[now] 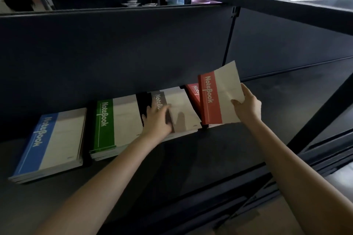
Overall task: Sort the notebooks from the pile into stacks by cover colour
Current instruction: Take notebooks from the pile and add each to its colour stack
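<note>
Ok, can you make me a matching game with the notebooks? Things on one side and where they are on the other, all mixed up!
Things
1. blue stack
2. green stack
3. grey stack
4. red notebook

Places
A. right beside the blue stack
B. lifted up, gripped by the right hand
C. at the far left end of the row
D. under the flat left hand

Pairs: 1-C, 2-A, 3-D, 4-B

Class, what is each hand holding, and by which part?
Right hand pinches the red notebook by its cream outer edge; left hand only rests on the grey stack.
</note>
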Motion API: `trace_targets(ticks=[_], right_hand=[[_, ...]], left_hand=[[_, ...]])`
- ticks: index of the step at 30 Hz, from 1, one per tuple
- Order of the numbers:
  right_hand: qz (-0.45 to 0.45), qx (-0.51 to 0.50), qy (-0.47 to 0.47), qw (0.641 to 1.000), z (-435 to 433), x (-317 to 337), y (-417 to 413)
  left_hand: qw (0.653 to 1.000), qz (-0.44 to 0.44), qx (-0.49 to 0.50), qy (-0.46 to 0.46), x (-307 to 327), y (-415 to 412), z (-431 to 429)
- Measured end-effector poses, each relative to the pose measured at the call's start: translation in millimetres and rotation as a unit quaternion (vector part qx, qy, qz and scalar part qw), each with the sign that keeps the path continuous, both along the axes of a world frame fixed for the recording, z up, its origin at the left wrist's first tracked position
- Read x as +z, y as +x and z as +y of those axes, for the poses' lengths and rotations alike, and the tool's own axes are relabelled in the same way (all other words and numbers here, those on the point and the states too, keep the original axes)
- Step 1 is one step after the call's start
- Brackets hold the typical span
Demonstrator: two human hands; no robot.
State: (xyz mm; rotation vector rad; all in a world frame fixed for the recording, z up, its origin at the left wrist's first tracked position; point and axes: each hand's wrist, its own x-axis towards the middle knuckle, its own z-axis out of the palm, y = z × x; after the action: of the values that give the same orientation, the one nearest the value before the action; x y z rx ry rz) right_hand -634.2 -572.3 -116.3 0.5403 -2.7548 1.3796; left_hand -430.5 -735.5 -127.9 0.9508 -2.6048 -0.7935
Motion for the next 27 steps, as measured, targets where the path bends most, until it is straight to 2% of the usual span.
trace_targets(ticks=[2,4,8,11,13,18,27], right_hand=[[0.032,0.002,0.093,0.995,-3,-1,-7],[0.066,0.019,0.177,0.982,-9,-5,-10],[0.087,0.043,0.245,0.965,-20,-25,-17],[0.087,0.061,0.249,0.962,-28,-32,-25],[0.084,0.079,0.246,0.962,-35,-35,-27],[0.081,0.114,0.307,0.941,-50,-44,-24],[0.099,0.103,0.300,0.943,-50,-52,-26]], left_hand=[[0.989,-0.070,-0.071,-0.107,-5,-5,6],[0.976,-0.093,-0.121,-0.157,-7,-12,13],[0.968,-0.174,-0.127,-0.130,-13,-26,14],[0.961,-0.215,-0.096,-0.147,-19,-30,6],[0.961,-0.214,-0.086,-0.156,-23,-31,5],[0.964,-0.199,-0.076,-0.160,-28,-33,6],[0.966,-0.204,-0.049,-0.151,-28,-48,9]])
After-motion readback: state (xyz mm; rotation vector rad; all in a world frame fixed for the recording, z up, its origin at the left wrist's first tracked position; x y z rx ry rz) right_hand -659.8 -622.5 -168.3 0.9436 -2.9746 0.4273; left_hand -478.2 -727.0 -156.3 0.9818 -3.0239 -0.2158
